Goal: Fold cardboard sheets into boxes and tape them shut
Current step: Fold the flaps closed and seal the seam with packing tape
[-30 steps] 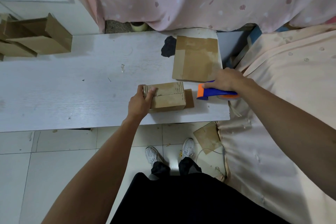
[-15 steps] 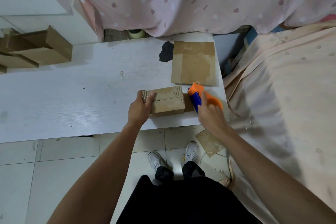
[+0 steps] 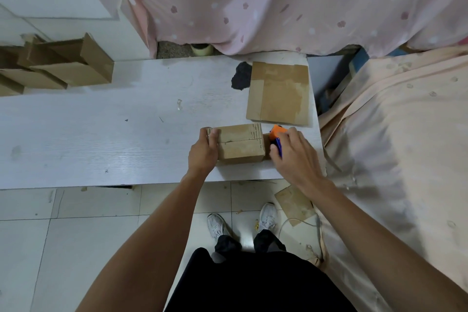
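Curling round the orange-and-blue plastic tape dispenser (image 3: 276,137), the fingers of the right hand (image 3: 295,157) are closed on its handle, with its orange nose against the right end of the small brown folded cardboard box (image 3: 240,143); the left hand (image 3: 203,153) is wrapped over the box's left end, thumb on top, pinning it to the white wood-grain table (image 3: 101,134) near the front right corner. If the left hand's pressure gives, the light box would likely slide leftward and the tape lay crooked across the top seam, or the flaps spring apart; whether tape has caught the end yet cannot be told. Just behind lies a flat brown cardboard sheet (image 3: 278,94), close enough to snag the dispenser; a stack of folded brown boxes (image 3: 68,66) sits well apart at far left; the peach cloth-covered surface (image 3: 392,134) crowds the right elbow.
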